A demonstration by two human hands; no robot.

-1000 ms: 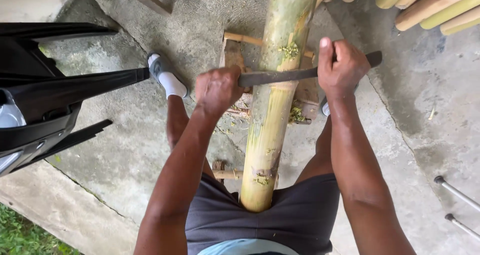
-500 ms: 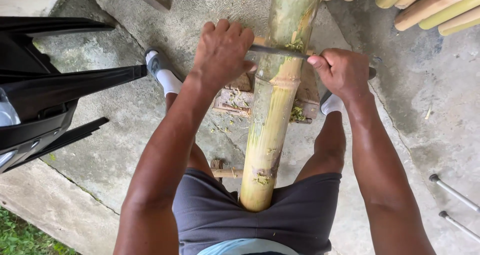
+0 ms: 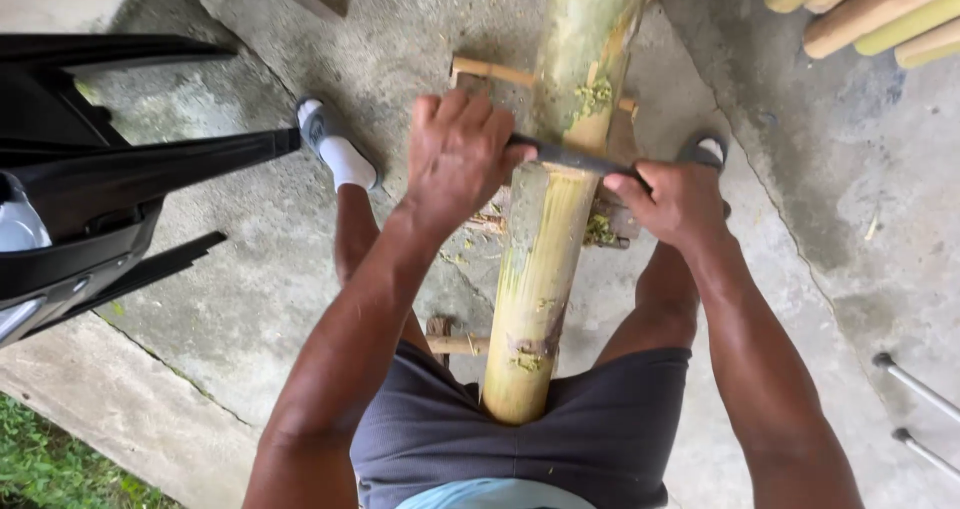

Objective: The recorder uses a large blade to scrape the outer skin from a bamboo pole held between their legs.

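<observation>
A thick bamboo pole (image 3: 545,259) runs from between my legs away from me over a low wooden stand (image 3: 490,69). Its near part is scraped pale yellow; the far part is still green. A dark flat blade (image 3: 570,156) lies across the pole. My left hand (image 3: 455,154) is closed around the blade's left end and my right hand (image 3: 680,204) around its right end. Green scrapings (image 3: 598,229) lie beside the pole under the blade.
Several cut bamboo poles (image 3: 870,14) lie on the concrete at the top right. A black scooter body (image 3: 90,209) stands at the left, close to my left leg. Two metal rods (image 3: 915,389) lie at the lower right. Grass edges the concrete at the bottom left.
Both hands pushed the blade away along the pole, then drew it partly back towards me. The pole has not shifted.
</observation>
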